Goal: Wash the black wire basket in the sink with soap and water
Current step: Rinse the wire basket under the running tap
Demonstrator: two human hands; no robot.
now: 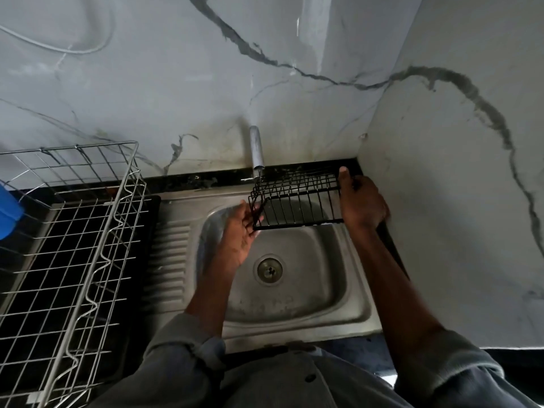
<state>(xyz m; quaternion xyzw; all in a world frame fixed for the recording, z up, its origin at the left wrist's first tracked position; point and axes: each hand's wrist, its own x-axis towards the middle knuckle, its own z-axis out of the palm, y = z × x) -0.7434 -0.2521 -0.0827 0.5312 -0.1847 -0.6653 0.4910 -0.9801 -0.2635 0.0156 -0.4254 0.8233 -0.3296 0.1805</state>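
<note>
Nearest the camera, grey sleeves (182, 351) are pushed up both forearms, and the arms reach forward over a stainless steel sink (297, 304). The basin holds a round drain (269, 270) near its middle, and a ribbed draining board (170, 254) runs along its left side.

To the left, on the dark counter, stands a large silver wire rack (88, 231), well apart from the hands; a blue object (7, 214) shows at the picture's left edge beside it.

Farther in, the left hand (240, 231) is raised over the basin's left half with fingers loosely spread and palm turned toward the right; its fingertips touch the left end of the black wire basket (297, 198), though whether they pinch a wire cannot be told. The right hand (363, 206) grips the basket's right end, fingers curled round the frame and thumb pointing up along the edge. The basket is held in the air above the far part of the basin, tilted, its floor of parallel wires facing the camera.

Just beyond the basket's far left corner, a grey tap (255, 150) comes out of the wall, its spout directly above that corner. Behind it rises a pale marble-patterned wall (176, 83) with dark veins, meeting a side wall on the right
</note>
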